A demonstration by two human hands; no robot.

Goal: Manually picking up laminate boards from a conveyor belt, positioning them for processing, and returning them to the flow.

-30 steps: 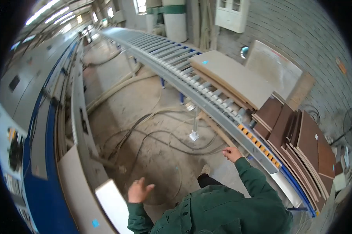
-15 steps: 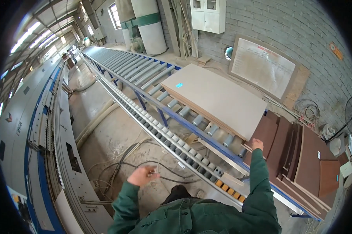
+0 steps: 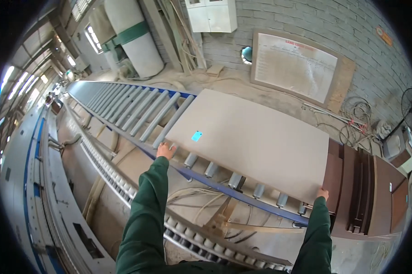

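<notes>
A large flat grey-beige board (image 3: 256,137) with a small blue sticker (image 3: 197,136) lies on the roller conveyor (image 3: 124,114). My left hand (image 3: 166,150) is at its near left corner, fingers bent against the edge, partly hidden. At the near right corner my right hand (image 3: 323,193) is closed on the edge, its fingertips partly out of sight. Both arms, in green sleeves, reach forward over the conveyor's near rail.
Dark brown boards (image 3: 379,182) lie stacked at the right. A narrow roller track (image 3: 110,169) runs between me and the conveyor, and a long machine (image 3: 23,169) stands at left. Behind are a whiteboard (image 3: 293,64), coiled cables (image 3: 356,118) and a fan (image 3: 409,100).
My left hand has moved from in front of my body forward to the board's left corner. My right hand has come onto its right corner. The view has shifted closer to the board.
</notes>
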